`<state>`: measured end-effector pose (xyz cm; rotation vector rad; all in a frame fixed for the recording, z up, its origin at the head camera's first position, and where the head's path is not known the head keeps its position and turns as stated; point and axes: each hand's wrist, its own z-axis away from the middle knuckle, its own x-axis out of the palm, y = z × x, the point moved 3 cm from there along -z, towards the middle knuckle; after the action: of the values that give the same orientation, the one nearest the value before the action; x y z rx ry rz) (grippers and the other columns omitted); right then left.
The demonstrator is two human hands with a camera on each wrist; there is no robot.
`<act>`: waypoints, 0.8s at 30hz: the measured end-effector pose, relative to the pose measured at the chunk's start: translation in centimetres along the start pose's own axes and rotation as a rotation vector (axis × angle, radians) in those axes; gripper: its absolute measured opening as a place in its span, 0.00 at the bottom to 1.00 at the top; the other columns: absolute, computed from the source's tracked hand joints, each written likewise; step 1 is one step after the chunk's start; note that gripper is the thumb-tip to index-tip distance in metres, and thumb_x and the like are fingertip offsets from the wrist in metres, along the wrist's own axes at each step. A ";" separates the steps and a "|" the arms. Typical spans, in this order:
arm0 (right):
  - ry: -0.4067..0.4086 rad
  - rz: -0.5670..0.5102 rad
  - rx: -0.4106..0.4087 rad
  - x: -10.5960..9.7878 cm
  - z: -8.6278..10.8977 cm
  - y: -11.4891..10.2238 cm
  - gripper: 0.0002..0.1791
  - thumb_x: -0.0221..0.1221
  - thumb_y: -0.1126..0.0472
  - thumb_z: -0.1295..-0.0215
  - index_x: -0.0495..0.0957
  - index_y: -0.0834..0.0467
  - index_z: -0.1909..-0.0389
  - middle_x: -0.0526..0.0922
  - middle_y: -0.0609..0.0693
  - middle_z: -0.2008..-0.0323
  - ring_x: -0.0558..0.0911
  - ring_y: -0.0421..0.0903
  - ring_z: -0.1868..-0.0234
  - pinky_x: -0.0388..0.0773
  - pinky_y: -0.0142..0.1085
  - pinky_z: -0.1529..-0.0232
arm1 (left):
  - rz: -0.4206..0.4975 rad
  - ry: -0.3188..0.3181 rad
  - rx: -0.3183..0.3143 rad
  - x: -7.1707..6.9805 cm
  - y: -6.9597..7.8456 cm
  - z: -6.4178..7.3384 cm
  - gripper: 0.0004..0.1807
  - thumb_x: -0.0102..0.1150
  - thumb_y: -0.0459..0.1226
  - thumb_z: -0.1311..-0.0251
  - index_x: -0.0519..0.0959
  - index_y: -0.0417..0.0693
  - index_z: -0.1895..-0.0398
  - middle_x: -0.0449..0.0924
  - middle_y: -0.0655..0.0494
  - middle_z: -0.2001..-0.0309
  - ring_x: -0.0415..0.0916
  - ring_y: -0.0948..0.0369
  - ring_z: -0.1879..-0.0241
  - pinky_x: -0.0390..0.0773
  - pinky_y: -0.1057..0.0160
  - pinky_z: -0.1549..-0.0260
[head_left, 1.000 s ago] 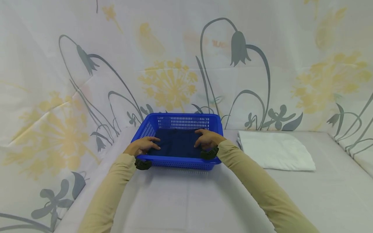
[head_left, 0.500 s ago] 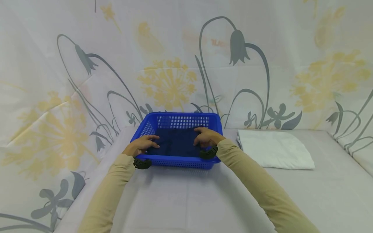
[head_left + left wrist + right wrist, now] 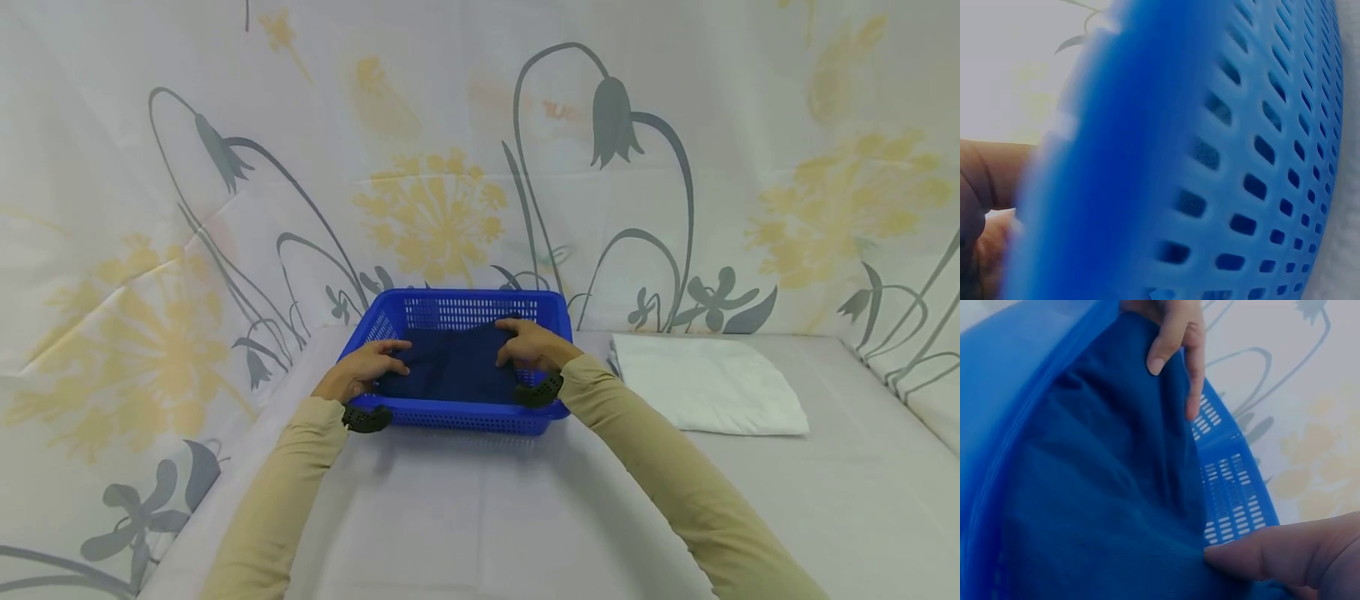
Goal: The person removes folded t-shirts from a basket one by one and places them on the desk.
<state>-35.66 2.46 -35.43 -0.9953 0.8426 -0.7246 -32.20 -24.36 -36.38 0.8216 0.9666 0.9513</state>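
Note:
A dark navy cloth (image 3: pixel 453 367) lies inside the blue plastic basket (image 3: pixel 450 410) in the head view. My left hand (image 3: pixel 365 367) reaches over the basket's left side and grips the cloth's left end, its index finger and thumb stretched over the fabric. At the other end, my right hand (image 3: pixel 531 346) pinches the cloth, whose edge rises toward the fingers. In the right wrist view the right thumb (image 3: pixel 1241 559) presses on the smooth cloth (image 3: pixel 1110 487), the fingers hidden underneath. The left wrist view is mostly filled by the perforated basket wall (image 3: pixel 1266 150).
A folded white cloth (image 3: pixel 708 387) lies on the table right of the basket. A pale sheet covers the table (image 3: pixel 450 517). Behind stands a flower-patterned curtain (image 3: pixel 465 125), close to the basket's back rim.
My right hand has risen slightly, pulling up the navy cloth's far right edge. The left hand has shifted slightly upward too. Basket and white cloth stay put.

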 end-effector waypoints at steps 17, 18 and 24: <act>0.016 -0.089 -0.097 -0.9 1.0 -1.0 0.47 0.57 0.76 0.42 0.50 0.54 0.24 0.46 0.59 0.25 0.67 0.57 0.36 0.70 0.48 0.43 | 0.077 0.015 0.067 -0.1 1.0 0.4 0.37 0.53 0.26 0.40 0.58 0.45 0.26 0.42 0.42 0.25 0.50 0.44 0.31 0.61 0.45 0.39; 0.018 -0.107 -0.101 -1.0 1.1 -1.1 0.47 0.57 0.76 0.42 0.50 0.53 0.23 0.46 0.59 0.25 0.68 0.56 0.37 0.71 0.48 0.43 | 0.100 0.010 0.077 0.0 1.2 0.4 0.37 0.53 0.26 0.40 0.57 0.45 0.26 0.42 0.43 0.25 0.51 0.44 0.31 0.61 0.45 0.39; 0.036 -0.160 -0.142 -1.7 1.6 -1.5 0.48 0.59 0.75 0.43 0.50 0.51 0.23 0.45 0.56 0.25 0.68 0.54 0.39 0.69 0.46 0.45 | 0.207 -0.017 0.104 0.3 2.1 0.6 0.41 0.51 0.24 0.41 0.51 0.46 0.23 0.42 0.41 0.25 0.53 0.45 0.32 0.66 0.50 0.42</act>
<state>-35.33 3.94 -33.13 -1.1895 0.8614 -0.8291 -32.15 -23.41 -34.40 1.0309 0.9346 1.0760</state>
